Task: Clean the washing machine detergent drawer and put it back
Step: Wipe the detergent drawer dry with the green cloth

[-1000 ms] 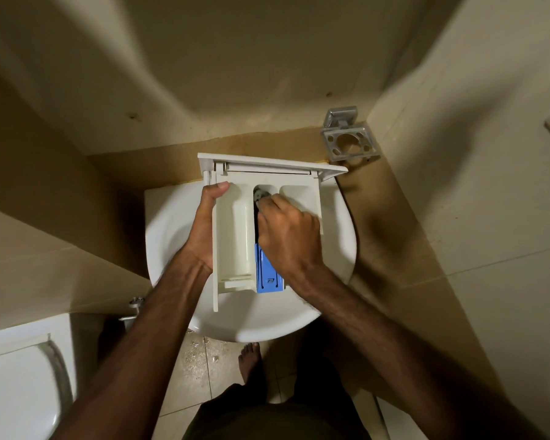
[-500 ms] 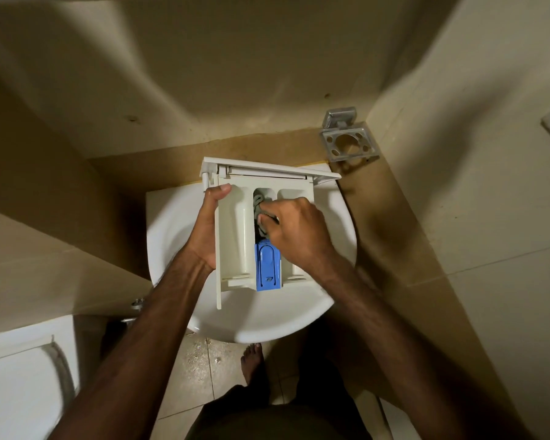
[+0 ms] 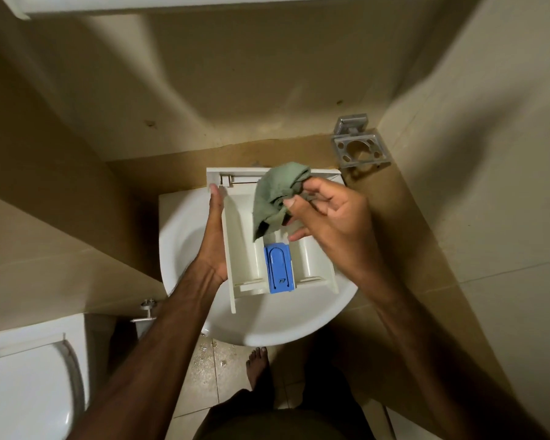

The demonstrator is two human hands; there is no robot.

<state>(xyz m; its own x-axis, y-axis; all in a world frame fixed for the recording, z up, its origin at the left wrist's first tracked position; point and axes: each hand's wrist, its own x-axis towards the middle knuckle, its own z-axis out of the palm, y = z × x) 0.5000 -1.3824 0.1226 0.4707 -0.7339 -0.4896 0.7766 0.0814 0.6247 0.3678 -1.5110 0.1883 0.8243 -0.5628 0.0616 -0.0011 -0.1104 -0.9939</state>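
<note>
Head view: right hand (image 3: pixel 327 214) pinches cloth (image 3: pixel 275 198); left hand (image 3: pixel 215 236) grips drawer (image 3: pixel 315 265) over sink (image 3: pixel 185 249).

White basin (image 3: pixel 185 249) against beige tiled wall (image 3: pixel 235 90). Metal holder (image 3: pixel 359 147) on wall just right of basin. Toilet (image 3: pixel 23 385) left of basin, nearer. Valve (image 3: pixel 146 308) between. Tiled floor (image 3: pixel 204 369) below basin, speckled with debris. Dim, warm light.

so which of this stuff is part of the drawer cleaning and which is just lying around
In use: detergent drawer, green cloth, blue siphon cap, sink, left hand, right hand.
Just around: metal wall holder, toilet.
</note>
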